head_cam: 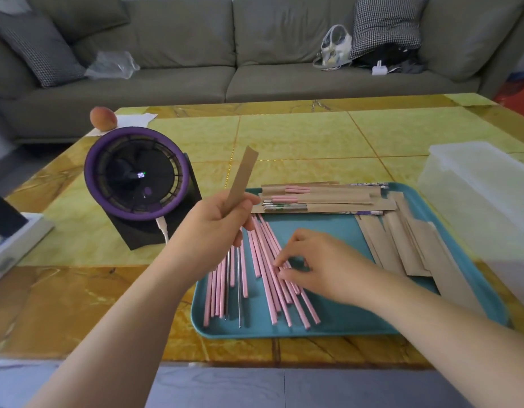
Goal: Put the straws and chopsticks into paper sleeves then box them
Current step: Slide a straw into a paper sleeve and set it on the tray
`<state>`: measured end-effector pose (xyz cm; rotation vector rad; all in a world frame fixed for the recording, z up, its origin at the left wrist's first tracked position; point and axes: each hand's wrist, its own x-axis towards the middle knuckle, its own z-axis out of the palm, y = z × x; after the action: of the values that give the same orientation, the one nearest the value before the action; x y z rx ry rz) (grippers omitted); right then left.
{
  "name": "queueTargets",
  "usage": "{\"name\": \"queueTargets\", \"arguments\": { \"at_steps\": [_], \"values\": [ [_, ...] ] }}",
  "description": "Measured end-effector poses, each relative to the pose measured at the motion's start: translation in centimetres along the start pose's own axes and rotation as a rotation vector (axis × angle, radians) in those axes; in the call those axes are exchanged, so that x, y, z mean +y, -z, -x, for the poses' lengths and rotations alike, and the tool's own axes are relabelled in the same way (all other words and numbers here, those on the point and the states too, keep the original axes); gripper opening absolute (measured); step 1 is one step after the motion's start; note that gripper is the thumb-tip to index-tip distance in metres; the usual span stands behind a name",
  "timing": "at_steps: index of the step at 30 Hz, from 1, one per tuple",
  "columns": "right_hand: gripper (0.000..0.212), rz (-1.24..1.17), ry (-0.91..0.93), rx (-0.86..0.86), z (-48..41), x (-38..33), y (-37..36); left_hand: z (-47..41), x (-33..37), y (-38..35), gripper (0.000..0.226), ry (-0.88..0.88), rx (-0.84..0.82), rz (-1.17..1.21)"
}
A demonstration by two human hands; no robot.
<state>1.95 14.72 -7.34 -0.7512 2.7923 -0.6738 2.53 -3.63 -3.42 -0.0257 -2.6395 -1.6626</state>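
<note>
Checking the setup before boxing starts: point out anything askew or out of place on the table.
Nothing is damaged or spilled. The loose pink straws lie fanned and crossing on the teal tray, and a peach sits at the table's far left corner.

Lighting: soft, even, daylight-like, moderately bright; no hard-edged shadows.
Glare: pale sheen on the glossy yellow-green marble tabletop [299, 136], strongest across its far middle; a bright washed-out patch on the translucent white plastic box [478, 184], whose edges dissolve into haze.
Shadows: faint and diffuse beneath the forearms and under the rim of the teal plastic tray [337, 329].
Sharpness: centre reasonably crisp; the loose pink paper straws [272, 278] show slight softness; the grey fabric sofa [181, 54] is softer.
Distortion: wide-angle bowing; table edges curve, corners stretch and smear.
Colour: slightly cool cast at lower edge.
</note>
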Motion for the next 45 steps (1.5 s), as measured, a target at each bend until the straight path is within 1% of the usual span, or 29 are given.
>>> {"name": "queueTargets", "arguments": {
  "at_steps": [5,8,15,17,21,24,28,30,32,34,36,37,39,42,43,45],
  "values": [
    [0.007,0.03,-0.061,-0.025,0.3,1.0,1.2,0.1,0.2,0.0,0.018,-0.003,0.003,-0.016],
    [0.012,0.047,-0.124,-0.075,0.5,1.6,2.3,0.1,0.2,-0.1,0.018,-0.005,0.005,-0.01],
    [0.026,0.07,-0.288,-0.263,0.6,2.2,3.6,0.2,0.0,-0.6,0.019,-0.002,-0.014,-0.034],
    [0.027,0.099,-0.296,-0.279,0.7,1.9,3.8,0.2,-0.1,-0.7,0.018,0.001,-0.019,-0.039],
    [0.014,0.085,-0.304,-0.298,0.9,1.5,4.0,0.1,-0.3,-0.7,0.018,-0.001,-0.025,-0.053],
    [0.012,0.067,-0.305,-0.297,0.9,1.6,4.5,0.0,-0.3,-0.7,0.018,-0.002,-0.026,-0.057],
    [0.014,-0.055,-0.353,-0.294,0.9,1.9,4.6,-0.1,-0.3,-0.8,0.017,-0.009,-0.027,-0.072],
    [0.019,-0.001,-0.332,-0.276,0.9,2.0,4.7,-0.2,-0.3,-0.8,0.017,-0.008,-0.023,-0.073],
    [0.023,0.146,-0.28,-0.272,1.1,2.0,5.1,-0.2,-0.3,-0.9,0.017,-0.005,-0.021,-0.074],
    [0.025,0.263,-0.273,-0.354,1.6,2.1,5.6,-0.2,-0.3,-0.9,0.017,-0.008,-0.019,-0.074],
    [0.026,0.319,-0.3,-0.443,2.0,2.1,6.1,-0.2,-0.3,-0.9,0.017,-0.012,-0.022,-0.077],
    [0.026,0.327,-0.306,-0.448,2.2,2.1,6.2,-0.2,-0.3,-0.9,0.017,-0.012,-0.026,-0.078],
    [0.024,0.321,-0.294,-0.367,2.1,2.0,6.0,-0.3,-0.3,-1.1,0.017,-0.012,-0.033,-0.084],
    [0.027,0.243,-0.283,-0.132,1.4,2.0,4.5,-0.3,-0.3,-1.3,0.017,-0.01,-0.034,-0.082],
    [0.028,0.222,-0.274,-0.088,1.1,1.9,3.9,-0.3,-0.3,-1.4,0.017,-0.007,-0.033,-0.08],
    [0.025,0.194,-0.256,-0.074,0.5,1.8,3.0,-0.3,-0.3,-1.4,0.016,-0.005,-0.033,-0.081]
  ]
}}
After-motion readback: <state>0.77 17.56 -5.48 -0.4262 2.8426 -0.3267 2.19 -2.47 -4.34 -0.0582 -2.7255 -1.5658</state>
